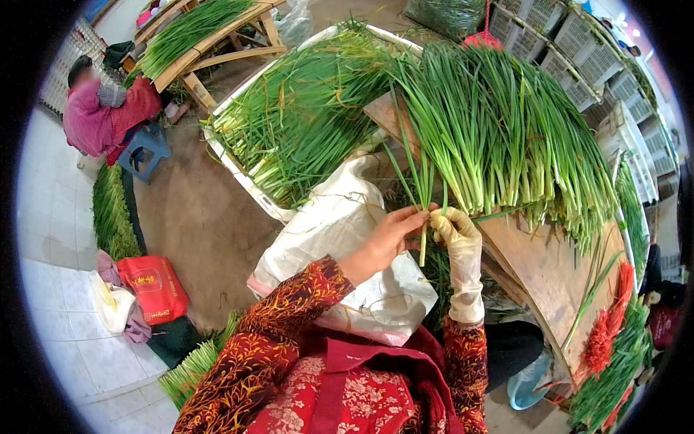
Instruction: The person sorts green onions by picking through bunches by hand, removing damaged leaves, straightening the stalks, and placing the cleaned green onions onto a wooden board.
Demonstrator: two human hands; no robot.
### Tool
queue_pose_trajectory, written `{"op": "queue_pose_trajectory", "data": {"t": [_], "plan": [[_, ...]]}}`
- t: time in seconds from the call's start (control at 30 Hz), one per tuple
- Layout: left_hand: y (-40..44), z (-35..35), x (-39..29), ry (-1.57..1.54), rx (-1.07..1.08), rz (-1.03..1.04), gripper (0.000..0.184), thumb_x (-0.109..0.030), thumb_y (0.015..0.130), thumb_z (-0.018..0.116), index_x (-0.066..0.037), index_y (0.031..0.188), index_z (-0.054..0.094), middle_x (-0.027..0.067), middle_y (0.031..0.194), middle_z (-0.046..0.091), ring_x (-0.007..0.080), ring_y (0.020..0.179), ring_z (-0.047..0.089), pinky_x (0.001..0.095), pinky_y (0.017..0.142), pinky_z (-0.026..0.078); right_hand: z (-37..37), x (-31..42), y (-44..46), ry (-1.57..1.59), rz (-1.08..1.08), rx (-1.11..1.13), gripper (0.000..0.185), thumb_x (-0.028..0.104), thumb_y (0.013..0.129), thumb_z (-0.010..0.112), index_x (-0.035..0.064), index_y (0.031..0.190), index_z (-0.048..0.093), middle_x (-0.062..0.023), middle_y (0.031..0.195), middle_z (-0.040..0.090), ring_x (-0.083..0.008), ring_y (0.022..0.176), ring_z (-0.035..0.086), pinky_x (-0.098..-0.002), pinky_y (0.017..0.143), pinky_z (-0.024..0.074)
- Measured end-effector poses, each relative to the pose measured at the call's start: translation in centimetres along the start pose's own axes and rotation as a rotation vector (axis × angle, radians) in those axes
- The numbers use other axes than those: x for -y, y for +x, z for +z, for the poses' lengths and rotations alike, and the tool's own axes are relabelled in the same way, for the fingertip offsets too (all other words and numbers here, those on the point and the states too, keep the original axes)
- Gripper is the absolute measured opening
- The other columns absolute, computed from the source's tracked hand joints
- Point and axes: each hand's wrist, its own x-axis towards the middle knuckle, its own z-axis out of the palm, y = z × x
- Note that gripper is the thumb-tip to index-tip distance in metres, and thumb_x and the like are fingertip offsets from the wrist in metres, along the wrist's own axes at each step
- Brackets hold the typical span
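My left hand [396, 235], bare, is closed on a few long green chives [422, 189], whose pale cut ends point down below the fingers. Close beside it, my right hand [456, 230] wears a thin cream glove. Its fingers are curled in a pinch at the same chives, around a thin leaf; the exact grip is partly hidden. Just beyond my hands, a large pile of chives [506, 130] lies on a wooden board [557, 253], pale ends toward me. A white sack [318, 246] covers my lap under the left forearm.
A white-rimmed bin [249, 189] of loose chives stands ahead left. Red ties [611, 318] lie on the board's right edge. A person [108, 108] sits by a blue stool [144, 150] near a wooden rack [231, 43]. A red bag [152, 289] is at left; grey crates [549, 22] stack at right.
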Motion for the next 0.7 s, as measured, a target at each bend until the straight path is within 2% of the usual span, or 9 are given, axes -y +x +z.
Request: {"op": "queue_pose_trajectory", "data": {"t": [0.17, 0.23, 0.3, 0.37, 0.4, 0.47, 0.5, 0.57, 0.7], "plan": [[0.0, 0.9, -0.5, 0.021, -0.148, -0.021, 0.028, -0.022, 0.085, 0.057, -0.011, 0.111, 0.056, -0.0043, 0.086, 0.059, 0.0077, 0.075, 0.056, 0.0229, 0.067, 0.047, -1.5, -0.4, -3.6, -0.337, -0.251, 0.022, 0.010, 0.005, 0.074, 0.066, 0.0032, 0.083, 0.064, 0.0002, 0.076, 0.056, -0.0091, 0.068, 0.050, -0.0227, 0.061, 0.0411], [0.4, 0.0, -1.1, -0.028, -0.151, 0.021, 0.028, -0.022, 0.085, 0.059, -0.011, 0.111, 0.057, -0.0044, 0.085, 0.058, 0.0066, 0.071, 0.055, 0.0220, 0.063, 0.046, -3.0, -1.6, -6.3, -0.261, -0.085, 0.082, 0.008, 0.008, 0.075, 0.065, 0.0030, 0.080, 0.062, 0.0004, 0.070, 0.053, -0.0098, 0.065, 0.049, -0.0224, 0.061, 0.0402], [0.3, -1.1, -1.6, -0.022, -0.132, 0.044, 0.030, -0.021, 0.085, 0.058, -0.011, 0.113, 0.055, -0.0047, 0.086, 0.056, 0.0055, 0.071, 0.054, 0.0216, 0.062, 0.046, -5.1, -2.0, -9.1, -0.394, 0.103, 0.374, 0.014, 0.016, 0.076, 0.064, 0.0041, 0.083, 0.063, -0.0043, 0.075, 0.059, -0.0135, 0.067, 0.054, -0.0254, 0.064, 0.0432], [-0.3, -0.8, -1.9, 0.050, -0.136, 0.042, 0.031, -0.021, 0.086, 0.057, -0.010, 0.114, 0.054, -0.0053, 0.085, 0.054, 0.0046, 0.070, 0.053, 0.0211, 0.062, 0.045, -10.0, -6.3, -10.3, -1.090, 0.374, 0.581, 0.023, 0.029, 0.077, 0.061, 0.0081, 0.087, 0.065, -0.0089, 0.086, 0.064, -0.0194, 0.077, 0.060, -0.0301, 0.068, 0.0461], [-0.6, -0.6, -2.0, 0.124, -0.136, 0.042, 0.032, -0.021, 0.086, 0.057, -0.010, 0.116, 0.053, -0.0060, 0.084, 0.053, 0.0038, 0.070, 0.052, 0.0205, 0.062, 0.045, -13.8, -9.5, -11.5, -1.565, 0.493, 0.580, 0.031, 0.037, 0.079, 0.056, 0.0076, 0.087, 0.064, -0.0100, 0.083, 0.063, -0.0219, 0.076, 0.061, -0.0321, 0.065, 0.0473], [-0.8, -0.4, -1.3, 0.196, -0.134, 0.070, 0.034, -0.021, 0.086, 0.056, -0.010, 0.118, 0.052, -0.0063, 0.083, 0.052, 0.0034, 0.069, 0.051, 0.0198, 0.062, 0.044, -14.9, -8.3, -10.7, -1.806, 0.383, 0.435, 0.032, 0.041, 0.079, 0.055, 0.0134, 0.096, 0.060, -0.0129, 0.084, 0.063, -0.0268, 0.076, 0.062, -0.0376, 0.062, 0.0482], [-1.1, -0.3, -0.9, 0.261, -0.139, 0.080, 0.036, -0.022, 0.087, 0.056, -0.010, 0.120, 0.050, -0.0066, 0.082, 0.051, 0.0031, 0.069, 0.050, 0.0190, 0.063, 0.044, -11.9, -4.0, -9.7, -1.503, 0.279, 0.292, 0.028, 0.035, 0.081, 0.055, 0.0156, 0.100, 0.058, -0.0110, 0.084, 0.063, -0.0261, 0.075, 0.062, -0.0361, 0.063, 0.0479], [-1.7, 0.6, -1.0, 0.305, -0.150, 0.084, 0.036, -0.021, 0.087, 0.056, -0.010, 0.120, 0.050, -0.0063, 0.082, 0.050, 0.0030, 0.069, 0.049, 0.0183, 0.063, 0.043, -7.7, 0.0, -7.9, -1.173, 0.039, 0.092, 0.024, 0.029, 0.082, 0.056, 0.0134, 0.100, 0.058, -0.0107, 0.084, 0.062, -0.0259, 0.075, 0.061, -0.0360, 0.065, 0.0478], [-1.9, 0.7, 0.3, 0.425, -0.131, 0.182, 0.036, -0.019, 0.088, 0.054, -0.007, 0.121, 0.048, -0.0016, 0.086, 0.053, 0.0060, 0.072, 0.052, 0.0205, 0.064, 0.045, -0.4, 3.9, -4.1, -0.886, -0.322, 0.017, 0.026, 0.027, 0.079, 0.059, 0.0136, 0.101, 0.057, -0.0102, 0.084, 0.061, -0.0247, 0.074, 0.060, -0.0354, 0.064, 0.0469]]}}
